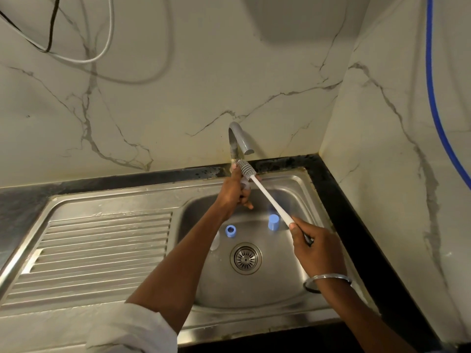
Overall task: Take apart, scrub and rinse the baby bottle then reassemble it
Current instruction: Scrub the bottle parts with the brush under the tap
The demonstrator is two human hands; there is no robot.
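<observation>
Stainless-steel sink (277, 291) set into a dark counter (341, 207) fills the lower half of the frame, where a person works with both hands beneath the grey tap (238, 138) at centre. The right hand (314, 247), a metal bangle (328, 280) on its wrist, grips the end of a white bottle brush (265, 197), whose grey bristled head points up towards the foot of the tap. The left hand (232, 192) reaches in just below the brush head, its fingers curled round a pale grey object (245, 185) that cannot be made out. Parts of the baby bottle stand apart in the basin: a blue ring (230, 231) left of centre and a blue cap (273, 222) under the brush handle, both above the drain (246, 258). A ribbed drainboard (102, 245) lies at lower left.
</observation>
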